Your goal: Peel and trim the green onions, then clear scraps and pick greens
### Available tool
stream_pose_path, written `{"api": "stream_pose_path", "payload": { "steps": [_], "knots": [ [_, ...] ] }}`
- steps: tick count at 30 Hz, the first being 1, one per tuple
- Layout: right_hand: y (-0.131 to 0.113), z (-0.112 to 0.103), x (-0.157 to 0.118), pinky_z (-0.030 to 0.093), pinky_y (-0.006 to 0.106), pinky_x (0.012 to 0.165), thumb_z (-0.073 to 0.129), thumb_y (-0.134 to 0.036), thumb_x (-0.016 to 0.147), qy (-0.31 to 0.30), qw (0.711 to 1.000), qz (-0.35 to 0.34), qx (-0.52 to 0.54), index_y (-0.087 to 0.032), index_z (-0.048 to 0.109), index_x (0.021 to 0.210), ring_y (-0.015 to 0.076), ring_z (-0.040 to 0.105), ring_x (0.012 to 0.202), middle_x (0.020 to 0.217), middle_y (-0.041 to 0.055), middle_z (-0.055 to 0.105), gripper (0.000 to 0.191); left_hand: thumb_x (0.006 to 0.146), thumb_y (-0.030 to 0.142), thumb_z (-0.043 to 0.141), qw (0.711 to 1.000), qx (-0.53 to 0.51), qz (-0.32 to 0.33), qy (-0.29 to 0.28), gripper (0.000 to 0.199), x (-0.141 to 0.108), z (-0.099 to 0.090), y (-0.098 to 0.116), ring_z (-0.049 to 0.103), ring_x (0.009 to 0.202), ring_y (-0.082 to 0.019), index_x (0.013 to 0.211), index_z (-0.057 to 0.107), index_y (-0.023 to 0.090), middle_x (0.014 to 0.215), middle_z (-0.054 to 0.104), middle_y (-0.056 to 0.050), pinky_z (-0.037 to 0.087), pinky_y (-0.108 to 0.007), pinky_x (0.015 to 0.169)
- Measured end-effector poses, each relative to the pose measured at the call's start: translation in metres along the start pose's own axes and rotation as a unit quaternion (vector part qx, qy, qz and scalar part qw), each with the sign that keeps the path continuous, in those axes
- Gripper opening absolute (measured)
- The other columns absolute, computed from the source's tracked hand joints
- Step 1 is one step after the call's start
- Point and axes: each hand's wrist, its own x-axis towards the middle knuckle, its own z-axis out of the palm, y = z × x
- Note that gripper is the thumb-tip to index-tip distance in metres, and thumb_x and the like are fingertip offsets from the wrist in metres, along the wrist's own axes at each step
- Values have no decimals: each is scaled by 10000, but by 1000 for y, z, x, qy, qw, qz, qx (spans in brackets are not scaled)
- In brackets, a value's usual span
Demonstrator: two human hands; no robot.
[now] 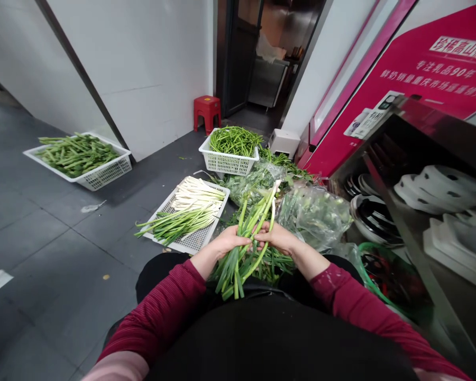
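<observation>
Grey tile floor (43, 238), white wall (150, 58). Left hand (232, 242) gripping green onion bunch (257, 214), leafy ends toward dark-clad lap; right hand (276, 238) closed on same bunch. Onion pile (192, 206) on white mesh tray (196, 242) nearby; white basket (230, 164) of green stalks (235, 139) beyond.

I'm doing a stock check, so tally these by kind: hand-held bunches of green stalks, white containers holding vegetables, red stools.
Hand-held bunch of green stalks: 1
White containers holding vegetables: 3 (left basket, rear basket, front tray)
Red stool: 1
Total: 5
</observation>
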Motion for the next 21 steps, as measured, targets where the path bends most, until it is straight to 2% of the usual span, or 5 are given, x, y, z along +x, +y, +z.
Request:
{"api": "stream_pose_path", "payload": {
  "steps": [6,10,13,17,21],
  "knots": [
    [-12,-24,-17,434,181,419,668,-78,600,-4,987,116,114,-122,603,668,17,351,365,477,-56,475,104,600,218,729,994,80,30,72,287,1,-8,7,547,502,-101,808,566,106,607,613,-12,447,-218,504],
    [-8,-23,-20,462,179,455,688,-127,651,41,982,53,176,-147,614,806,45,483,439,602,-17,576,173,609,252,730,996,67,34,42,303,3,-8,6,552,504,-102,822,576,101,642,628,-26,450,-225,512],
    [3,-8,-9,471,197,447,708,-240,679,69,991,30,111,-148,605,802,84,548,469,609,4,608,185,591,270,749,996,68,44,36,345,7,0,-1,556,517,-108,844,595,93,649,633,-31,445,-230,523],
    [11,5,3,370,183,329,730,-343,641,59,998,13,-24,-138,539,546,50,365,307,355,-59,410,296,567,300,766,995,70,36,68,373,9,7,-6,544,499,-112,825,606,84,624,625,-34,439,-241,507],
    [4,-9,-5,334,172,304,710,-337,645,-6,997,61,-36,-121,577,607,21,311,311,460,-46,480,257,570,279,764,998,55,12,22,368,4,3,-1,552,513,-113,838,592,96,645,628,-31,451,-242,508]
  ]
}}
